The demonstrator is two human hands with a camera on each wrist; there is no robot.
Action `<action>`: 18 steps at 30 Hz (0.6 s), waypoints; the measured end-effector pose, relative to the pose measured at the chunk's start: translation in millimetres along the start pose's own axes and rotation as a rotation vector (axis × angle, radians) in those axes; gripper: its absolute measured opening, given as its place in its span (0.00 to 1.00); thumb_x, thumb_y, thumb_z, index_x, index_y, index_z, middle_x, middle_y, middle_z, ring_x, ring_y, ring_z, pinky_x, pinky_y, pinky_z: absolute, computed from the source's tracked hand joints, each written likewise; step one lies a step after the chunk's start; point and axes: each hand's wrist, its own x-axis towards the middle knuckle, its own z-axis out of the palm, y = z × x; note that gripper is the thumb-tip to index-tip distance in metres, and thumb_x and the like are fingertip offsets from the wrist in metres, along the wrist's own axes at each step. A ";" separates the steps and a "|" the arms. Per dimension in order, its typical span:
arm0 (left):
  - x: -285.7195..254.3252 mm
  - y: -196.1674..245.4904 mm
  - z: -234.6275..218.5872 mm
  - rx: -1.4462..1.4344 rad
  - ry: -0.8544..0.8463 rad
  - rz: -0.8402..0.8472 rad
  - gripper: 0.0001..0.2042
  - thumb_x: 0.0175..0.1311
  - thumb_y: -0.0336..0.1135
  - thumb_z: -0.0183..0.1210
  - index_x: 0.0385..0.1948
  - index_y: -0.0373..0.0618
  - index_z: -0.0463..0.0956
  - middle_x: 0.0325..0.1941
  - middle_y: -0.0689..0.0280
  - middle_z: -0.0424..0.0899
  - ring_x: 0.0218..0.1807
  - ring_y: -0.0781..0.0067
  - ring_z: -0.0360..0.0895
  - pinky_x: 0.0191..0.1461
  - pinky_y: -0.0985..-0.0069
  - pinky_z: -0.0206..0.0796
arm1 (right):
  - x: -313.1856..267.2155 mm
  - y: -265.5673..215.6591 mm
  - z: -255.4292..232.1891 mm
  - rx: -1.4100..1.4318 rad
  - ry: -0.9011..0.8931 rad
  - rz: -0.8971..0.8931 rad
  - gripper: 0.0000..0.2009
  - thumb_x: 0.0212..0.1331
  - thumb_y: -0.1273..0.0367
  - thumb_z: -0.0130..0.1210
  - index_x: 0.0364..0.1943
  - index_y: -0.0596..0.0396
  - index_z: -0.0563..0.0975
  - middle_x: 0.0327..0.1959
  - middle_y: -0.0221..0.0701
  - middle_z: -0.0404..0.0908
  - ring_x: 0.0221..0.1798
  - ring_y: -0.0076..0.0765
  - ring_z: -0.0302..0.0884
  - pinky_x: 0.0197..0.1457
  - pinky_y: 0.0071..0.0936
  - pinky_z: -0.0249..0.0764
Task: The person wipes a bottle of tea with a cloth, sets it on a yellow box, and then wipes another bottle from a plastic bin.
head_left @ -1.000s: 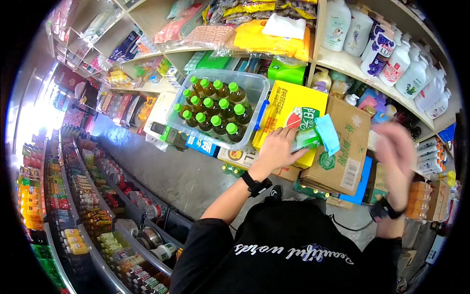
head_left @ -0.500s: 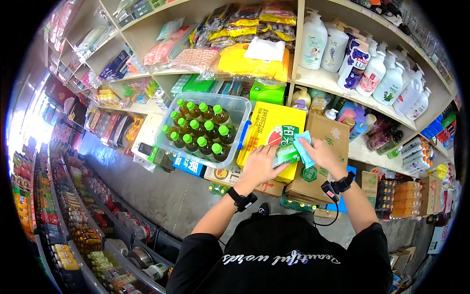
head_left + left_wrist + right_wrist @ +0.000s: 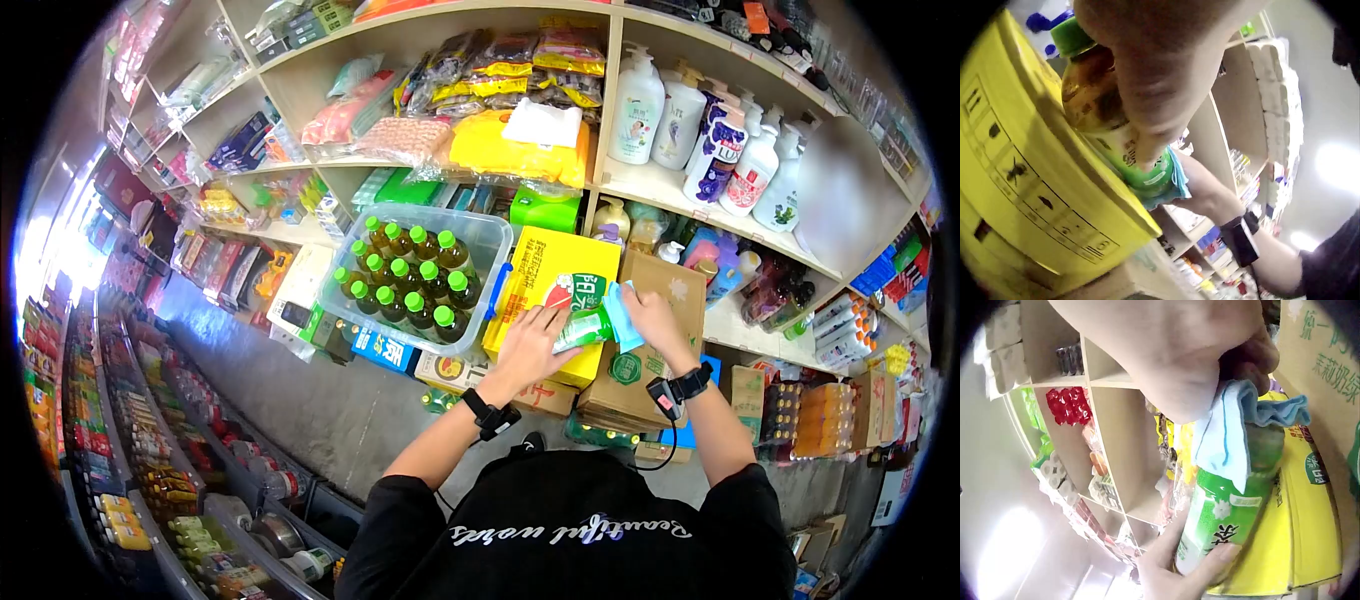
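A green-capped bottle with a green label (image 3: 1151,177) lies on its side on the yellow box (image 3: 540,262). The left hand (image 3: 522,352) grips it around the body, thumb on the label in the right wrist view. In the right hand (image 3: 652,322) a light blue cloth (image 3: 622,318) is pinched and pressed against the bottle's base end. The cloth (image 3: 1225,434) drapes over that end, hiding part of it. Left of the box, a clear plastic bin (image 3: 487,236) holds several upright bottles with green caps (image 3: 408,270).
A brown carton (image 3: 668,283) adjoins the yellow box on the right. Behind are shelves with pump bottles (image 3: 636,110) and yellow packages (image 3: 500,145). Drink racks (image 3: 190,400) run along the left, and packs of orange drinks (image 3: 826,412) stand at the right.
The right hand, raised at the right a second ago, came in to the cloth, which lay over the bottle's end. Since half a second ago, both hands have barely moved. The view has shifted.
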 end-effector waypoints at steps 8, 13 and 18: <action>19.4 -18.9 -14.7 -0.251 -0.058 -0.094 0.22 0.59 0.49 0.74 0.46 0.40 0.84 0.46 0.54 0.86 0.50 0.49 0.82 0.56 0.58 0.73 | -21.9 -6.8 14.5 -0.124 0.151 -0.204 0.32 0.71 0.42 0.52 0.32 0.63 0.84 0.27 0.53 0.85 0.34 0.66 0.85 0.43 0.53 0.80; 24.0 -17.8 -2.0 -0.334 -0.046 -0.315 0.18 0.62 0.49 0.71 0.37 0.41 0.86 0.39 0.55 0.88 0.45 0.51 0.84 0.52 0.58 0.75 | -21.9 -4.0 18.1 -0.029 0.043 -0.145 0.35 0.69 0.40 0.53 0.31 0.64 0.85 0.26 0.54 0.85 0.33 0.64 0.86 0.40 0.52 0.79; 30.5 -11.4 -0.2 -0.241 -0.079 -0.405 0.18 0.65 0.53 0.65 0.37 0.44 0.88 0.38 0.56 0.89 0.41 0.52 0.85 0.48 0.59 0.76 | -22.9 -11.7 17.3 0.018 0.060 -0.019 0.35 0.70 0.42 0.52 0.24 0.66 0.82 0.21 0.53 0.81 0.28 0.60 0.84 0.36 0.50 0.77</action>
